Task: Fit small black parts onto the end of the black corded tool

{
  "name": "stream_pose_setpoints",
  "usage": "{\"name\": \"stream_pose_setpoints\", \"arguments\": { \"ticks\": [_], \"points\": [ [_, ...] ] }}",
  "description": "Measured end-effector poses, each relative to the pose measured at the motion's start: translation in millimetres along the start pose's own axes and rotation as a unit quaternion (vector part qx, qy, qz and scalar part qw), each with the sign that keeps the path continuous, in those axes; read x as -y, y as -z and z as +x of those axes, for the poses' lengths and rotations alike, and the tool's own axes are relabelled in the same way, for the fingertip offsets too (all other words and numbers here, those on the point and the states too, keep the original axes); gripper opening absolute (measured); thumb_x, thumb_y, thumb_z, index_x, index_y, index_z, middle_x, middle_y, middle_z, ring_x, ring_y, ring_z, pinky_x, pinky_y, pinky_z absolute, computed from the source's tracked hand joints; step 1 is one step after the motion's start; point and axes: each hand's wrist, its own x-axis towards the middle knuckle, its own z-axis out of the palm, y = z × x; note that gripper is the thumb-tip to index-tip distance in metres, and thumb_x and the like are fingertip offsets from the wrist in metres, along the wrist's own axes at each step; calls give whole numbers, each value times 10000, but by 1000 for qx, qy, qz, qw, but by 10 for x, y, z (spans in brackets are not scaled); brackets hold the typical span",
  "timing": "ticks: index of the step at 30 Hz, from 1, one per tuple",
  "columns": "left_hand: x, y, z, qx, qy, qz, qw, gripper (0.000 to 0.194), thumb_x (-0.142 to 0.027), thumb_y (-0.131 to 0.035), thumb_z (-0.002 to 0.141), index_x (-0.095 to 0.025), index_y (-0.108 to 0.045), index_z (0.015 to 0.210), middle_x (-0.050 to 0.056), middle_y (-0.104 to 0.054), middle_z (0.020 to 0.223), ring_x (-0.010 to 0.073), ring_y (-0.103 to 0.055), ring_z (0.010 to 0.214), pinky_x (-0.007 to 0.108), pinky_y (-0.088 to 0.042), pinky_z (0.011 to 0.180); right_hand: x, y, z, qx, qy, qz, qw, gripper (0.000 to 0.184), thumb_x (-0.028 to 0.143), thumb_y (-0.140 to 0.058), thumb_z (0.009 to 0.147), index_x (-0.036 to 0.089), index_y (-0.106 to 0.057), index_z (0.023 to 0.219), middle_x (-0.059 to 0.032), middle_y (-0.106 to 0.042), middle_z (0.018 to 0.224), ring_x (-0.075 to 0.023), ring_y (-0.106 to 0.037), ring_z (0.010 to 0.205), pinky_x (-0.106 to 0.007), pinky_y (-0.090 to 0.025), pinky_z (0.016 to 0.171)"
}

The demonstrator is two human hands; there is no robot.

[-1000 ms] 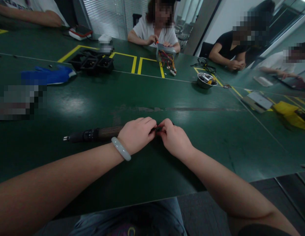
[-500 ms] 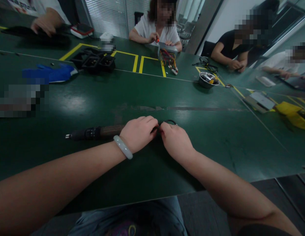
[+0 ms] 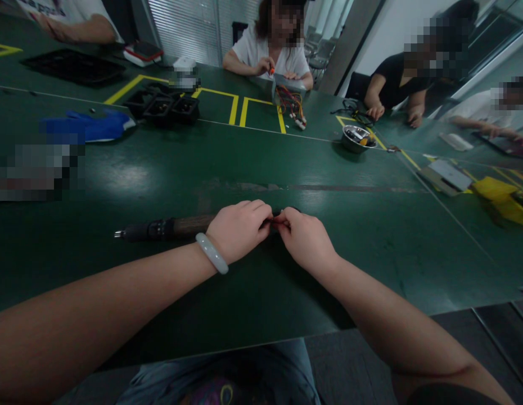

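A dark electric screwdriver point(image 3: 160, 229) lies lengthwise on the green table, its metal tip pointing left. My left hand point(image 3: 239, 229), with a pale bangle at the wrist, is closed around the rear end of the screwdriver. Touching or almost touching its fingertips, my right hand point(image 3: 307, 236) is closed in a pinch just right of that end. A bit of something dark shows between the fingertips of both hands; I cannot make out what the right fingers hold.
Across the table point(image 3: 253, 163) a person works on a grey metal box point(image 3: 289, 84) with coloured wires. A metal bowl point(image 3: 357, 139) holds small parts. Blue gloves point(image 3: 90, 126), black trays point(image 3: 162, 104) and a flat black tray point(image 3: 73, 66) lie left. At right are a grey box point(image 3: 447, 175) and yellow cloth point(image 3: 497, 197).
My right fingertips have shifted slightly; the black cord loop behind them is now mostly hidden. My left hand stays on the screwdriver. At upper left, a person's hand has left the flat black tray.
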Motion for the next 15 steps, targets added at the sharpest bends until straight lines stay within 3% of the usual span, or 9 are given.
{"name": "stream_pose_setpoints", "arguments": {
  "ticks": [15],
  "points": [
    [-5, 11, 3, -3, 3, -3, 1000, 157, -285, -523, 882, -195, -615, 972, 32, -646, 995, 191, -603, 915, 315, -481, 774, -37, 22, -25, -7, 20, -28, 999, 59, 200, -538, 899, 211, -595, 907, 8, -674, 868, -155, -615, 756, -266, -402, 670]
  ]
}}
